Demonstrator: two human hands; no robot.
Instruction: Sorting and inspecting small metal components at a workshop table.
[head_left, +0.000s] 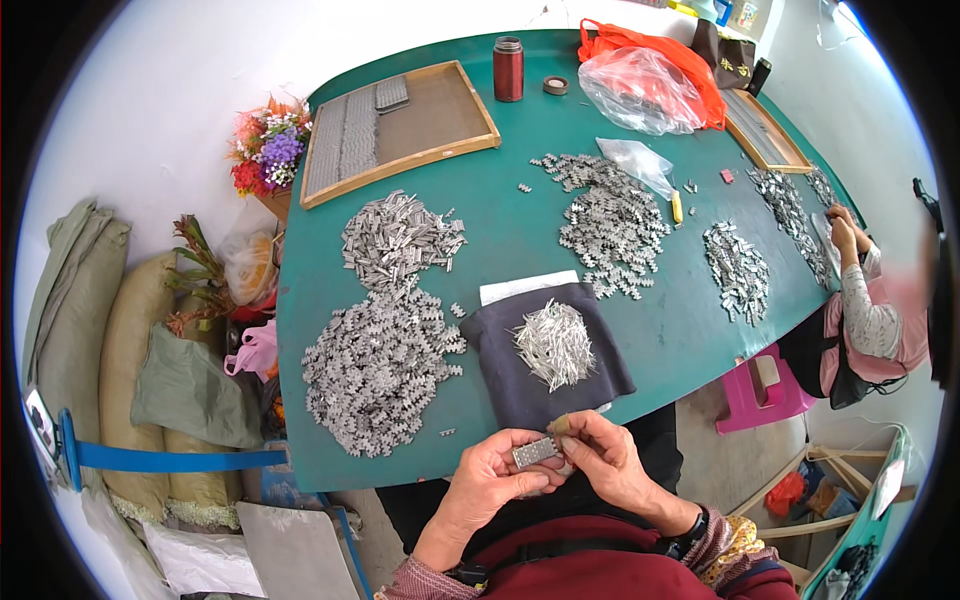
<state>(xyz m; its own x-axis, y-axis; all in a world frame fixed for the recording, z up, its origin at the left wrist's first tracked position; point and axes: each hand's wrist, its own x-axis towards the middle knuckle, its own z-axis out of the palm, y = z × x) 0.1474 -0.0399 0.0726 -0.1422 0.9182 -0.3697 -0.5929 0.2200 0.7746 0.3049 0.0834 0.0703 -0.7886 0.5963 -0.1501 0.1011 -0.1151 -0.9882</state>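
Observation:
Close to my body, at the table's near edge, my left hand (482,486) is closed around a small block of joined grey metal links (533,453). My right hand (612,465) is pinched at the block's right end, a brown cover on one fingertip; whatever lies between those fingers is too small to make out. Just beyond both hands, a heap of thin silvery pins (554,345) lies on a folded dark cloth (497,372). Left of the cloth is a pile of toothed metal links (375,375), with a pile of small flat metal pieces (398,240) behind it.
Across the green table (510,220) stand a wooden tray (400,155) with rows of metal strips, a red flask (508,70) and plastic bags (640,90). More link piles (615,235) lie right of centre. Another person's hand (845,235) works at the far right, near a pink stool (750,395).

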